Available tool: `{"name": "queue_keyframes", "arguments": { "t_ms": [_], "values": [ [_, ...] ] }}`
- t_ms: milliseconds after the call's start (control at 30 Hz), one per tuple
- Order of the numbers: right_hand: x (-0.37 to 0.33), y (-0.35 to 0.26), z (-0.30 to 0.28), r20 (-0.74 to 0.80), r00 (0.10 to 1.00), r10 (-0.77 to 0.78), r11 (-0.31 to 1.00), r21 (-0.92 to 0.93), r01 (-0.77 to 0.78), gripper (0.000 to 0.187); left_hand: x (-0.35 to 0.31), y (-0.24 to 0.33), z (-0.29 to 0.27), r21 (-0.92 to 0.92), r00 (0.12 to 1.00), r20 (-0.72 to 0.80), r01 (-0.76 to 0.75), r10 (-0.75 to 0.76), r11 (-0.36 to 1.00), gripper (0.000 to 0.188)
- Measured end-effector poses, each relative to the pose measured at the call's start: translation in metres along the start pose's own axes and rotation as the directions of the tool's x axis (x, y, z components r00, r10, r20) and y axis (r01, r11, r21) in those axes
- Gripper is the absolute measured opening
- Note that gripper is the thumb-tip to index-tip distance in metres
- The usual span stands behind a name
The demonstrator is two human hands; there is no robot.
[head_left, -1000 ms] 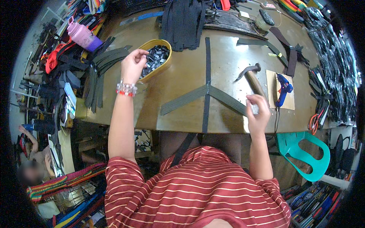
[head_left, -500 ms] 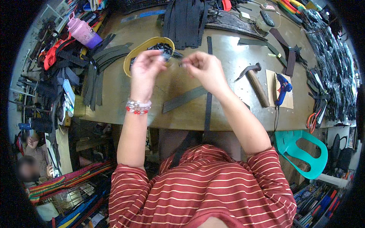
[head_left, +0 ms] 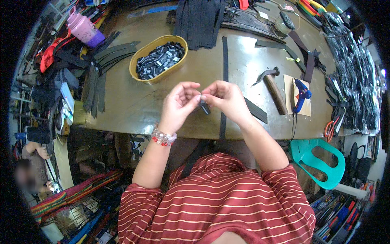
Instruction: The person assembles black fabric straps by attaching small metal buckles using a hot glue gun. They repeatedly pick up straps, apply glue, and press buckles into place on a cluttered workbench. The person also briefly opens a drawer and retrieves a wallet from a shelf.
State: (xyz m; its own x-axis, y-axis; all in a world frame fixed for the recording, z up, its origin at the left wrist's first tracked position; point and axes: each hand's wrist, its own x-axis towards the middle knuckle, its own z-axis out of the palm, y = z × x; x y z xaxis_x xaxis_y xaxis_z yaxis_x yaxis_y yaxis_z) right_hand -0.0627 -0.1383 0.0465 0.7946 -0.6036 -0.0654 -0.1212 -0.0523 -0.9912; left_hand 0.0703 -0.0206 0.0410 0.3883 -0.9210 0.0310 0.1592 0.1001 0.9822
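Note:
My left hand (head_left: 183,99) and my right hand (head_left: 226,100) meet over the table's near middle, fingertips pinched together. Between them hangs a small black piece (head_left: 204,107); the fingers hide part of it, and its exact kind is unclear. Beyond my left hand stands a yellow oval basin (head_left: 133,72) filled with small black pieces that have light marks. A long narrow black strap (head_left: 225,57) runs toward me, passing under or beside my right hand. A wider dark strap (head_left: 256,111) lies partly behind my right wrist.
Right of my hands lie a wooden-handled hammer (head_left: 275,94) and a blue glue gun (head_left: 300,96) on cardboard. Orange-handled scissors (head_left: 330,129) rest at the right edge. Dark straps (head_left: 199,24) are heaped at the back. A pink-purple bottle (head_left: 84,30) stands far left, a green chair (head_left: 321,160) at right.
Both hands have come toward me from beside the basin and closed together, my left one also shifting right. The basin's contents now show fully. The small black piece hangs from the joined fingertips.

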Motion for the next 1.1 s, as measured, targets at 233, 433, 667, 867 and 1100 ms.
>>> {"name": "queue_keyframes", "arguments": {
  "t_ms": [233, 433, 667, 867, 1100],
  "values": [
    [-0.029, 0.009, -0.031, -0.285, 0.956, 0.075, 0.96, 0.279, 0.008, 0.011, 0.006, -0.031, 0.04, -0.065, 0.995, 0.078, 0.069, -0.064, 0.995, 0.03],
    [-0.012, 0.039, -0.053, -0.367, 0.924, 0.105, 0.973, -0.154, -0.172, 0.011, 0.041, -0.013, 0.012, 0.542, 0.981, -0.192, 0.087, 0.023, 0.836, 0.032],
    [-0.008, 0.061, -0.053, -0.388, 0.917, 0.089, 0.925, -0.31, -0.221, 0.015, -0.042, -0.035, 0.032, 0.717, 0.802, 0.597, -0.552, 0.034, 0.426, 0.054],
    [-0.01, 0.049, -0.045, -0.369, 0.916, -0.157, 0.83, -0.552, -0.08, 0.014, -0.047, -0.041, 0.047, 0.795, 0.87, 0.472, -0.491, 0.146, 0.356, 0.045],
    [-0.04, 0.053, -0.061, 0.031, 0.9, -0.436, 0.541, -0.79, 0.289, 0.024, -0.032, -0.052, 0.052, 0.789, 0.862, 0.466, -0.507, 0.202, 0.347, 0.032]
  ]
}}
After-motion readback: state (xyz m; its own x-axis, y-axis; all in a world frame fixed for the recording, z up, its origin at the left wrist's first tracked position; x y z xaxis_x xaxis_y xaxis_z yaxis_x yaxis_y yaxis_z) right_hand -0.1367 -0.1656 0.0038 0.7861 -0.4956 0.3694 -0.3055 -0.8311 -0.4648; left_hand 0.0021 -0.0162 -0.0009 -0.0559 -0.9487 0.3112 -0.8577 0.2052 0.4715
